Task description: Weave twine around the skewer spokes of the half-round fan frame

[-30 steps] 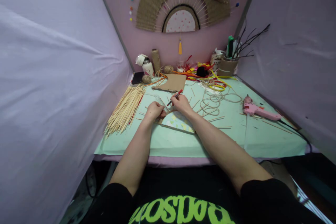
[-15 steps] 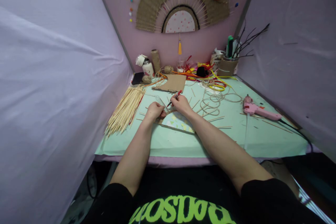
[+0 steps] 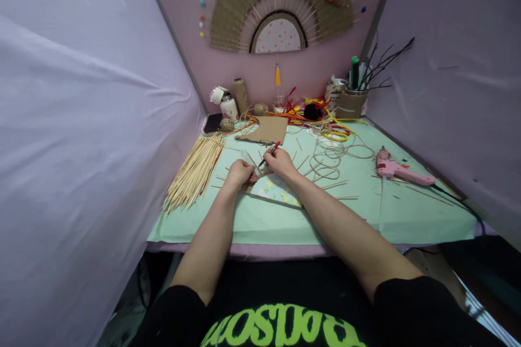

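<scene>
My right hand (image 3: 279, 163) is closed on a red and black pen (image 3: 275, 148), whose tip points down and left. Close beside it, my left hand (image 3: 241, 172) pinches a clear ruler-like strip (image 3: 248, 158) that slants up and left. Under both hands lies a half-round cardboard piece with a patterned blue and yellow face (image 3: 277, 190). Thin sticks (image 3: 334, 184) fan out around this piece. My left fingers partly hide its left end, and my right forearm covers part of its right side.
A bundle of sticks (image 3: 193, 173) lies at the left. Cut cardboard (image 3: 268, 129) and loose twine (image 3: 328, 157) lie behind my hands. A pink glue gun (image 3: 402, 171) with a cord rests at the right. A bottle (image 3: 229, 107) and a stick-filled can (image 3: 352, 103) stand at the back.
</scene>
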{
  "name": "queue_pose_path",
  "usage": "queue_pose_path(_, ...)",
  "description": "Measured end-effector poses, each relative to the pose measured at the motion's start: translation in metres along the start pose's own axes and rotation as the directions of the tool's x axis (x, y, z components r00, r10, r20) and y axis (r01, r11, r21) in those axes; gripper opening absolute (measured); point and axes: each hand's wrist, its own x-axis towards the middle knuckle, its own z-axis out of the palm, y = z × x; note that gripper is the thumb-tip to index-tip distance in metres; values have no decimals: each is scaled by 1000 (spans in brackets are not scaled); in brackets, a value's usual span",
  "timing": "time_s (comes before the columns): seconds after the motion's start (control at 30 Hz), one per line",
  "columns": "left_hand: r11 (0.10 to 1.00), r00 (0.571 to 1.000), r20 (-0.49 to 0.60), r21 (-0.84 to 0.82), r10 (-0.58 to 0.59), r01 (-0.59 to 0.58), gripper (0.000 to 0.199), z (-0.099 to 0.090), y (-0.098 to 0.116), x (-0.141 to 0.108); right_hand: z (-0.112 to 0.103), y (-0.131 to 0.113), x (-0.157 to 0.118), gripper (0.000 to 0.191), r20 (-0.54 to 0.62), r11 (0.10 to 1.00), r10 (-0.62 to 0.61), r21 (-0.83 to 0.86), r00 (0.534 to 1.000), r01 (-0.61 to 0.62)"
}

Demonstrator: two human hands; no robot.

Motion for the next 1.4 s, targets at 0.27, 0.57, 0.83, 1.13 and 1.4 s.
queue_pose_path(0.27,1000,1000,4,-12,-2,2,25,0,0,0,0,0,1,31,2,1000,-15,-16,1000,15)
queue_pose_path(0.57,1000,1000,-9,-9,-8,8,24,0,1,0,-2,-3,-1,31,-10,999,7,-43,1000,-8)
queue_pose_path(0.83,1000,1000,-6,-14,-6,6,24,0,2,-1,-1,-2,-1,29,14,1000,-19,-10,1000,19)
queue_pose_path(1.13,1000,1000,-19,-16,-19,18,18,1,0,2,-1,-1,1,32,-5,998,-17,-57,1000,17)
queue_pose_path(1.4,1000,1000,-6,-25,-6,6,21,0,1,-1,0,0,1,32,3,998,-14,-68,1000,14)
